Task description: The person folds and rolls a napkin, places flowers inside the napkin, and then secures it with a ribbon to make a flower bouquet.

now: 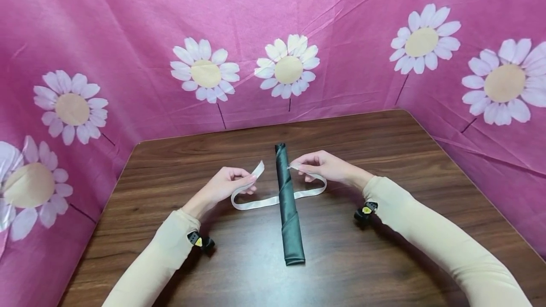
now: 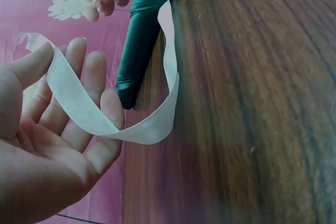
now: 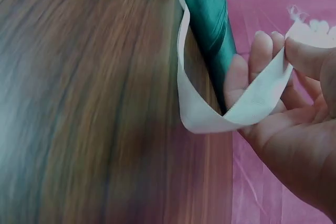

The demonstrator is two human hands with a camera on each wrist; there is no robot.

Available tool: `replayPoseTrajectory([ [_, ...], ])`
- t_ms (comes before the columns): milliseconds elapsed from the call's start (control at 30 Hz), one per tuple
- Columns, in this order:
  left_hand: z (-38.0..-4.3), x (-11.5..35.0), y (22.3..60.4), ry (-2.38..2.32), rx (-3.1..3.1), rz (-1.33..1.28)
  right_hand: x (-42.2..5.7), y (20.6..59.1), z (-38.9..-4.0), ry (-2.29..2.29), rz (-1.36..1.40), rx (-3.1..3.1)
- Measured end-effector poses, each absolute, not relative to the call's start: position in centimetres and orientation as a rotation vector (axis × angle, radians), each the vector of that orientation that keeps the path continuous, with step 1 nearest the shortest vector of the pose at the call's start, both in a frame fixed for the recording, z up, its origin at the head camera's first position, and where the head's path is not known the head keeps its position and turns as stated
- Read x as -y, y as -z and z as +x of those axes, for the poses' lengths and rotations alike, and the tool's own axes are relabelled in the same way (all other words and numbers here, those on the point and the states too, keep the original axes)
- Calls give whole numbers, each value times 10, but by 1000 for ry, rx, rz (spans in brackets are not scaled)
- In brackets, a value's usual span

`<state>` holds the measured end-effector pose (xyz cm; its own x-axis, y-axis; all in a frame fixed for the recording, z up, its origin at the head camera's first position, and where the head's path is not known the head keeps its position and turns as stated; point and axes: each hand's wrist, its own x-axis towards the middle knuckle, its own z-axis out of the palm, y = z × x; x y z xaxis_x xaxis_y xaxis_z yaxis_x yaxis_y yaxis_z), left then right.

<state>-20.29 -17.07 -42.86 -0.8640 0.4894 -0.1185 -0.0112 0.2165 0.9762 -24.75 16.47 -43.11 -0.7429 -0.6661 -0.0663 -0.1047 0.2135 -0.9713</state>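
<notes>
A dark green roll of satiny cloth [image 1: 286,203] lies lengthwise on the table, pointing away from me. Beneath its middle passes a white ribbon [image 1: 260,203], whose two ends rise on either side. On the left, my left hand [image 1: 226,185] pinches one end between thumb and fingers, with a short tail sticking up past the thumb. My right hand [image 1: 326,166] pinches the other end close to the roll's right side; its frayed tip shows in the right wrist view beyond the thumb [image 3: 307,59]. Both hands are above the table, apart from each other.
The brown wood-grain table [image 1: 362,259] has its far edge against a pink cloth backdrop [image 1: 341,4] printed with large white daisies. More pink cloth hangs along the left and right sides. A small black device [image 1: 200,241] is worn at each wrist.
</notes>
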Motion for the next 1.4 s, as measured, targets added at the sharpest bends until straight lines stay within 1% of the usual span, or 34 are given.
replayPoseTrajectory([
  [233,-202,165,431,-1745,-1998,529,-146,427,-249,1689,-658,-2173],
  [433,-204,158,433,-1770,-1968,571,-138,424,-248,1714,-628,-2222],
  [633,-206,150,427,-1837,-1909,544,-135,422,-246,1730,-626,-2214],
  [833,-207,145,421,-1858,-1897,553,-128,418,-247,1817,-552,-2203],
  [1100,-208,139,419,-1864,-1956,501,-115,414,-243,1965,-496,-2144],
  [1400,-211,136,422,-1890,-2061,463,-104,413,-239,1953,-574,-2147],
])
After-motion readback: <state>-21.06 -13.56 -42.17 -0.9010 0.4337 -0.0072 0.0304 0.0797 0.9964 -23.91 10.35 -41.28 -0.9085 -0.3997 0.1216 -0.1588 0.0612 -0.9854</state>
